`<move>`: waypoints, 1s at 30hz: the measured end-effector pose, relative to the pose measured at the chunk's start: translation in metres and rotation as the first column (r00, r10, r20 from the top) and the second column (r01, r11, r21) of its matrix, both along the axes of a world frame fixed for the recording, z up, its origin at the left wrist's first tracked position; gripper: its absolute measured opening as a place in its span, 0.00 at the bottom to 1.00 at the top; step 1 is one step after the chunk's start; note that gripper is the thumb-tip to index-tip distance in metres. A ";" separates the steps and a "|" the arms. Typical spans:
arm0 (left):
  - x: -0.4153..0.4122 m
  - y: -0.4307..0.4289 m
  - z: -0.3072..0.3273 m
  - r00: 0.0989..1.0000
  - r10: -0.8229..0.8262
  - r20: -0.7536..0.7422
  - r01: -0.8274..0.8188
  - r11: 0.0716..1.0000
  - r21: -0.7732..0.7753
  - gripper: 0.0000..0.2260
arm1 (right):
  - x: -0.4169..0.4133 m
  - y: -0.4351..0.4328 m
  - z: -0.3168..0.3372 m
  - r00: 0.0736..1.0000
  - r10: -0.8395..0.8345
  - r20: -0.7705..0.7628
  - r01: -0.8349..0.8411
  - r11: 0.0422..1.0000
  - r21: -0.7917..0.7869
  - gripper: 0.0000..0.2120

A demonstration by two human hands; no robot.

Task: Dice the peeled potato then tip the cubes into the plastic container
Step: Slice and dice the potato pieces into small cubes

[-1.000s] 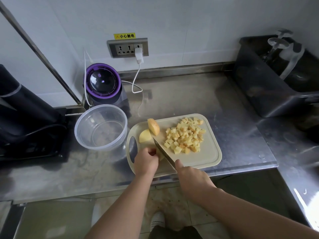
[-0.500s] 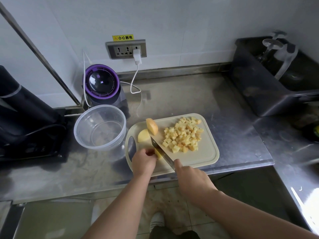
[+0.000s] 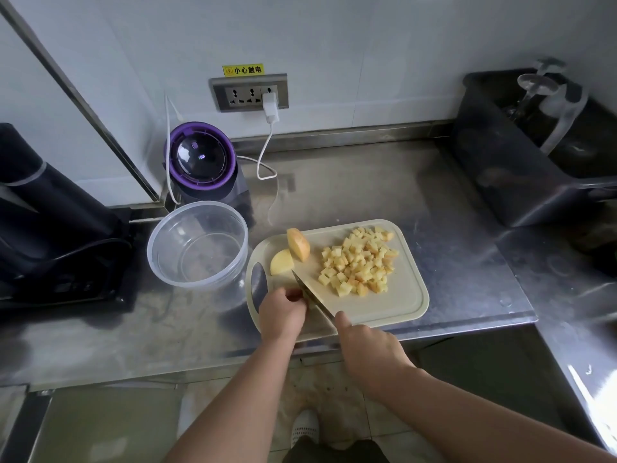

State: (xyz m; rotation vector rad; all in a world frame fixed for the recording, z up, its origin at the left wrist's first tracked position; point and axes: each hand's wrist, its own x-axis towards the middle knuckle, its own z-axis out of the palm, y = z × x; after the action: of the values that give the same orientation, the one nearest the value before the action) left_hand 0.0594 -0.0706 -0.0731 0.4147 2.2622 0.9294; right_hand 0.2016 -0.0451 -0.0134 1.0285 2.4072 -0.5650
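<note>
Shoe: a white shoe [image 3: 305, 426] on the tiled floor, below the counter's front edge.
Right hand: the right hand [image 3: 367, 349] is closed round the knife's handle, which is hidden inside it; one finger reaches forward towards the blade.
Left hand: the left hand [image 3: 282, 312] lies on the board's near left corner, fingers curled, fingertips [image 3: 295, 294] down against the blade's left side. Whatever they may pin is hidden, so it cannot be told whether this hand holds anything.
Knife: the knife [image 3: 312, 297] slants from the right hand up and left, tip towards the wedges, edge down at the board.
Board: a pale board [image 3: 400, 295] at the counter's front edge, its handle slot at the left end.
Cubes: the potato cubes [image 3: 359, 262] are heaped on the board's right half, right of the blade.
Wedges: two uncut wedges on the board's far left, the larger [image 3: 298, 243] on edge, the smaller [image 3: 281, 261] touching it on the left.
Container: a clear round container [image 3: 200, 204] stands on the counter just left of the board, its bottom showing through.
Counter: a steel counter [image 3: 367, 182].
Dark appliance: a black appliance [image 3: 50, 212] at the far left.
Purple appliance: a purple-rimmed domed appliance [image 3: 200, 160] behind the container.
Bin: a black bin [image 3: 521, 155] at the far right.
Socket: a wall socket [image 3: 250, 93] with a white charger [image 3: 271, 105], its cable hanging to the counter.
</note>
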 end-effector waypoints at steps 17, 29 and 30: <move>-0.030 -0.011 0.020 0.981 0.101 0.166 -0.146 0.947 0.285 0.07 | 0.021 0.025 0.021 0.975 0.217 -0.047 -0.203 0.958 0.201 0.28; -0.062 -0.041 0.045 0.616 -0.764 -0.194 0.739 0.645 -0.194 0.20 | 0.028 0.029 -0.013 0.884 0.465 -0.042 -0.404 0.807 0.431 0.34; -0.062 -0.040 0.042 0.580 -0.788 -0.205 0.754 0.615 -0.232 0.22 | 0.028 0.030 -0.017 0.878 0.476 -0.057 -0.405 0.800 0.442 0.35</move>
State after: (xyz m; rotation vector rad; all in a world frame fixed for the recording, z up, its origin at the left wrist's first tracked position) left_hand -0.0028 -0.1106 -0.0314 1.4333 2.0032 0.2589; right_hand 0.2291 -0.0155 -0.0306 0.5323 2.8666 0.0449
